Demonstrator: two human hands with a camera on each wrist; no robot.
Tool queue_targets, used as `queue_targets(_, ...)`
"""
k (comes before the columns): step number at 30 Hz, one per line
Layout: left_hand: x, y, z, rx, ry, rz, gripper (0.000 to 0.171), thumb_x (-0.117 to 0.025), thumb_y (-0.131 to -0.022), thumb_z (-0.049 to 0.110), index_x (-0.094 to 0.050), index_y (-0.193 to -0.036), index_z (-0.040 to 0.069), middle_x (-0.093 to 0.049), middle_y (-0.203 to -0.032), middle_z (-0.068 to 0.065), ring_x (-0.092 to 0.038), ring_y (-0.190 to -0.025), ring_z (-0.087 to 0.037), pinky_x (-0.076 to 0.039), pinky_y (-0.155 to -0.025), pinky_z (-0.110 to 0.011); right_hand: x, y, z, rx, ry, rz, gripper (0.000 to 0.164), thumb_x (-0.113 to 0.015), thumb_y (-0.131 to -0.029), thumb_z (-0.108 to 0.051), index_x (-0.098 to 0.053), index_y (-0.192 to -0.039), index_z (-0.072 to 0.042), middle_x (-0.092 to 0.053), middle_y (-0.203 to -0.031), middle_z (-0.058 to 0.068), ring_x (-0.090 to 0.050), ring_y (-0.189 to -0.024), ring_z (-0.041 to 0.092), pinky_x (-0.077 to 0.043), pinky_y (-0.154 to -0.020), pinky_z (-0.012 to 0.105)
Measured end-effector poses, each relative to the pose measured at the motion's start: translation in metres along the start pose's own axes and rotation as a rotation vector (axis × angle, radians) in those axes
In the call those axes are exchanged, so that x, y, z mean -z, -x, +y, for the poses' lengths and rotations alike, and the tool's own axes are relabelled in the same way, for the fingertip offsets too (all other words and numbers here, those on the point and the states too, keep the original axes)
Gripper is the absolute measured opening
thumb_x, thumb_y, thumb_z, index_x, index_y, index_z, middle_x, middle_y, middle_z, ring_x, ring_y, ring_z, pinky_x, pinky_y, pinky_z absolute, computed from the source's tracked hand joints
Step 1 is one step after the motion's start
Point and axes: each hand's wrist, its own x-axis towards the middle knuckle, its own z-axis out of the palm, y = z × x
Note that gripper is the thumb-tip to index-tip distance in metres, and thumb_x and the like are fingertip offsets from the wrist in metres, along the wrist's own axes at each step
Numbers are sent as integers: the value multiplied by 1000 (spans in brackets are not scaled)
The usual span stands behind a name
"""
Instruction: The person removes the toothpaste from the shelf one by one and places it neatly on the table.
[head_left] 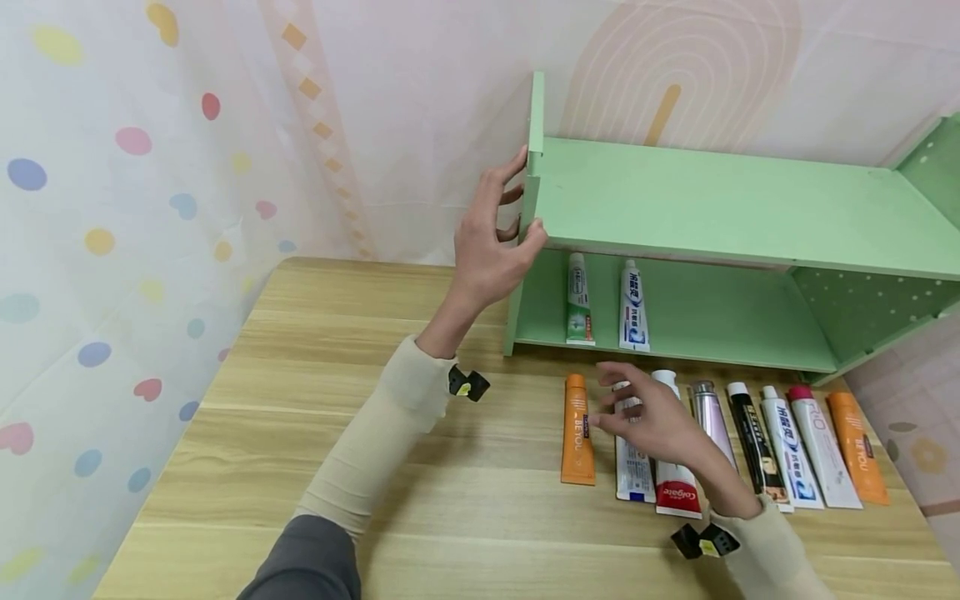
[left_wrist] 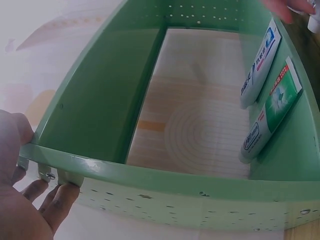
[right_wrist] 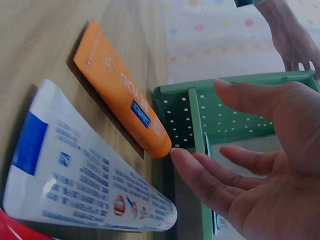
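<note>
My left hand (head_left: 491,237) grips the left side panel of a green shelf (head_left: 720,204), fingers on its outer face and thumb at the front edge. In the left wrist view its fingers (left_wrist: 61,205) curl round the panel's edge. My right hand (head_left: 651,417) hovers over the row of tubes with fingers apart and nothing held. Nearest to it are an orange BE YOU tube (head_left: 577,433) and a white toothpaste tube (right_wrist: 95,170), which it partly hides in the head view. On the lower shelf lie a green-and-white toothpaste tube (head_left: 579,304) and a white-and-blue one (head_left: 633,308).
To the right along the wooden table (head_left: 315,375) lie a Colgate tube (head_left: 678,496), a purple-silver tube (head_left: 712,421), a black tube (head_left: 757,446), a white-and-blue tube (head_left: 791,454), a pink-capped tube (head_left: 825,450) and another orange tube (head_left: 858,450). A patterned curtain (head_left: 405,108) hangs behind.
</note>
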Motion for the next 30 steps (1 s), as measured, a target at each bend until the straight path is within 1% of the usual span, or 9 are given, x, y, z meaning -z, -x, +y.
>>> queue_targets(3, 0, 1, -1, -5, -1, 4, 74, -62, -86, 4, -44, -156, 20, -52, -149, -2, -64, -127, -22, -64, -77, -34, 4, -2, 0, 9, 2, 24, 74, -79, -90, -20, -42, -153, -6, -56, -141, 22, -66, -116, 39, -62, -90, 43)
queue_targets(6, -1, 1, -2, -9, 0, 10, 74, -61, -86, 3, -45, -155, 21, -52, -149, -2, -64, -127, -23, -64, -77, -35, 10, -5, -1, 18, 2, 53, 78, -79, -90, -21, -39, -155, -6, -53, -146, 22, -64, -118, 42, -59, -94, 51)
queue_targets(11, -1, 1, -2, -13, -7, 11, 73, -60, -86, 4, -45, -155, 21, -52, -149, -2, -64, -126, -22, -64, -77, -35, 21, -11, 1, -4, -18, 91, 82, -78, -91, -24, -34, -158, -7, -47, -152, 24, -59, -125, 48, -54, -100, 61)
queue_targets(15, -1, 2, -2, -14, -6, 8, 73, -60, -86, 5, -44, -156, 19, -52, -149, -3, -64, -126, -22, -64, -77, -36, 30, -15, 4, -26, -45, 104, 86, -78, -91, -26, -30, -160, -9, -42, -156, 26, -55, -130, 50, -51, -104, 63)
queue_targets(21, -1, 2, -4, -13, -5, 10, 73, -59, -86, 6, -44, -156, 19, -52, -149, -3, -64, -126, -23, -64, -77, -37, 41, -22, 8, -76, -71, 111, 93, -76, -92, -30, -20, -164, -15, -34, -162, 26, -47, -138, 53, -49, -105, 65)
queue_targets(25, 0, 2, -4, -13, -5, 10, 73, -59, -86, 6, -44, -156, 19, -52, -149, -2, -64, -126, -22, -64, -77, -36, 47, -27, 9, -96, -95, 122, 97, -76, -92, -29, -15, -166, -15, -31, -163, 26, -41, -142, 54, -45, -109, 66)
queue_targets(30, 0, 2, -3, -3, -6, 11, 73, -60, -86, 5, -44, -155, 22, -52, -150, 0, -64, -126, -21, -63, -77, -35, 55, -36, 13, -140, -132, 129, 100, -76, -92, -31, -11, -166, -18, -27, -165, 24, -36, -145, 53, -40, -113, 68)
